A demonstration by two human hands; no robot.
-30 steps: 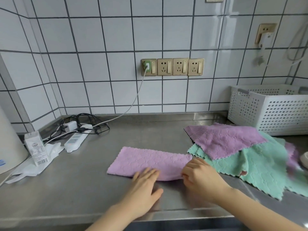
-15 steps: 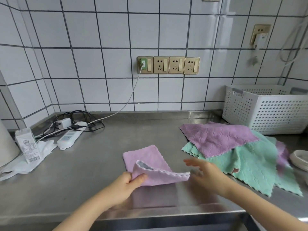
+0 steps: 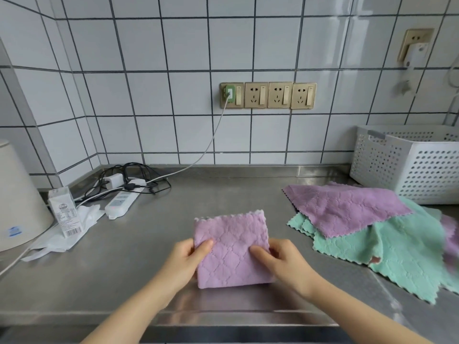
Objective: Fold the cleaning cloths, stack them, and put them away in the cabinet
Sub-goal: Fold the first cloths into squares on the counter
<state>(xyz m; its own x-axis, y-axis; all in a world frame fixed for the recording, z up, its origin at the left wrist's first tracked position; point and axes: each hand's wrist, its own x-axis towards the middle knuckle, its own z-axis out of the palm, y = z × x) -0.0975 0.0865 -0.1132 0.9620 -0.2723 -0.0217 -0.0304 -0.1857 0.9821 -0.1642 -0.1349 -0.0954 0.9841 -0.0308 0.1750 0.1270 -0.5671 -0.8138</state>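
Single head-worn wide-angle view, aimed forward and down, stainless steel countertop (image 3: 104, 264) seen close, white tiled wall (image 3: 173, 45) faced behind

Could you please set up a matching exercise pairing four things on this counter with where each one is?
Things:
1. folded purple cloth
2. white basket
3. power strip
4. green cloth

Places:
A. far right, by the wall
B. under a spread purple cloth
C. held in both hands
D. back left, among cables

Pairs: 1-C, 2-A, 3-D, 4-B
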